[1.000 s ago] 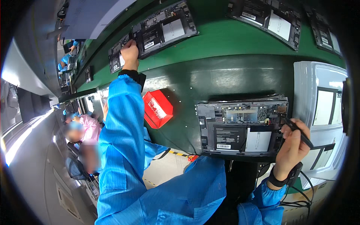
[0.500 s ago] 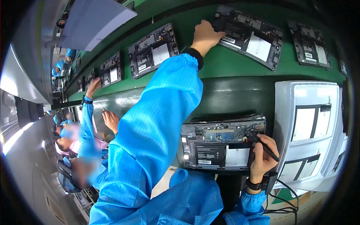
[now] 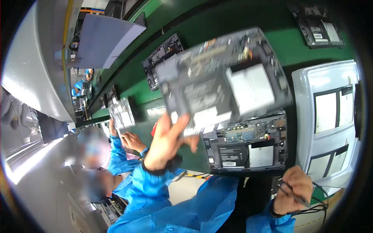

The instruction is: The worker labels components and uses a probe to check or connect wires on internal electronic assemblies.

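Note:
My left hand (image 3: 165, 145) grips the lower left edge of an opened laptop base (image 3: 217, 93), a dark shell with a circuit board, black battery and white pad. It is held tilted above the bench and blurred by motion. Beneath and partly hidden by it, a second opened laptop base (image 3: 248, 155) lies in front of me, its board and battery showing. Lower right, my right hand (image 3: 293, 190) is closed around dark tweezers (image 3: 294, 195), apart from both units.
White trays (image 3: 304, 116) with black-and-white panels are stacked at right. Other opened units, one at far right (image 3: 318, 29) and one behind (image 3: 155, 58), lie on the green line (image 3: 272, 15). At left, a co-worker's hands (image 3: 134, 141) hold another unit (image 3: 122, 112).
My left hand has taken a laptop base off the green line and brought it nearer. My right hand, with the tweezers, has moved down and away from the lower unit's board.

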Available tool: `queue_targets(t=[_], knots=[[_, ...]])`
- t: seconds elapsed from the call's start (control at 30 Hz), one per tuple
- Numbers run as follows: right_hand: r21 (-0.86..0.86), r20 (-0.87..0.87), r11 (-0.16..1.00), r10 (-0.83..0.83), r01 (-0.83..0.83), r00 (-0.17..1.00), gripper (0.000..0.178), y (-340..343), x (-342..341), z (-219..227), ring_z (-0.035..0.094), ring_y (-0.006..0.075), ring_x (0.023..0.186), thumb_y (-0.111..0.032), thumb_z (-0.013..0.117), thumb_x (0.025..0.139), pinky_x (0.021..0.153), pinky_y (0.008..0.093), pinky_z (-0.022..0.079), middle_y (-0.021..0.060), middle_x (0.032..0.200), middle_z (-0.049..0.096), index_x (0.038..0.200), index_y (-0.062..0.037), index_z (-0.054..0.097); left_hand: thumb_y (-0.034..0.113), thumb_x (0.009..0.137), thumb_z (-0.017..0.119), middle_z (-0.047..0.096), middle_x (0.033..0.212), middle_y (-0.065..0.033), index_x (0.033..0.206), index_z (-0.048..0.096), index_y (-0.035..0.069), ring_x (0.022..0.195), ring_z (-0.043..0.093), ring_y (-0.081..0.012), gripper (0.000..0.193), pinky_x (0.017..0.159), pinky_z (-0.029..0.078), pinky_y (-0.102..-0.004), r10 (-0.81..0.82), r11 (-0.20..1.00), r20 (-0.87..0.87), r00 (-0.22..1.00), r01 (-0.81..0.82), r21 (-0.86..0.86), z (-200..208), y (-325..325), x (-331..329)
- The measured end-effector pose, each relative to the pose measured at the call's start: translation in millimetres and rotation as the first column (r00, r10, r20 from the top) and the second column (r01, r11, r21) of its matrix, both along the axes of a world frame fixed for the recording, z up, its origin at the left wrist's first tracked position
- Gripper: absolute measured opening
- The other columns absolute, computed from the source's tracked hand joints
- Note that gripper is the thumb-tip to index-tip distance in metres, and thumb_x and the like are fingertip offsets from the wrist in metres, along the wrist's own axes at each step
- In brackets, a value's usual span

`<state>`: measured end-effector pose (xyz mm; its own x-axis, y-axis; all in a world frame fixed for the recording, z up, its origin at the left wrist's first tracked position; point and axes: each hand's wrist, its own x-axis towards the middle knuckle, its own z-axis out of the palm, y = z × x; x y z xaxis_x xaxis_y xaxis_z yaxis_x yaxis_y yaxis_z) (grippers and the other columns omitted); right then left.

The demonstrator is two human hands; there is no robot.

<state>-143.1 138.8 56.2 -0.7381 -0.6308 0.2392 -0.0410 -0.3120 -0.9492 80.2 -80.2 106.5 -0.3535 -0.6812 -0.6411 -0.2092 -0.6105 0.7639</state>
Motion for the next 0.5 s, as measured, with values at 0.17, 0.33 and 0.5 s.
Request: queue_targets(t=[0.17, 0.33, 0.5], knots=[[-0.090, -0.132, 0.966, 0.229, -0.242, 0.964, 0.021, -4.4, 6.1, 7.2, 0.044, 0.0172, 0.057, -0.024, 0.063, 0.096, 0.050, 0.0312, 0.042, 0.0094, 0.084, 0.052, 0.094, -0.0054, 0.054, 0.012, 0.102, 0.052, 0.063, 0.109, -0.0225, 0.137, 0.032, -0.004, 0.077, 0.069, -0.0276, 0.043, 0.055, 0.059, -0.0371, 0.073, 0.988, -0.095, 0.993, -0.059, 0.141, -13.0, 111.6, 72.3], [0.240, -0.035, 0.925, 0.310, -0.294, 0.950, 0.022, -0.4, 15.7, -31.5, 0.067, 0.0253, 0.075, -0.010, 0.076, 0.076, 0.068, 0.0368, 0.054, 0.0155, 0.089, 0.070, 0.094, -0.0012, 0.068, 0.018, 0.098, 0.064, 0.069, 0.096, -0.0167, 0.117, 0.054, -0.005, 0.074, 0.070, -0.0214, 0.031, 0.058, 0.058, -0.0327, -0.159, 0.983, 0.319, 0.934, 0.120, 0.140, -40.2, 156.9, 64.0], [0.367, 0.072, 0.898, 0.234, -0.244, 0.970, 0.021, 4.1, 23.8, -59.1, 0.067, 0.0280, 0.091, -0.002, 0.072, 0.081, 0.081, 0.0339, 0.053, 0.0222, 0.101, 0.069, 0.099, 0.0060, 0.065, 0.014, 0.077, 0.084, 0.071, 0.085, -0.0131, 0.098, 0.070, -0.003, 0.073, 0.069, -0.0180, 0.030, 0.062, 0.054, -0.0331, 0.043, 0.747, 0.816, 0.576, 0.524, -0.409, -24.8, 115.9, 51.8]])
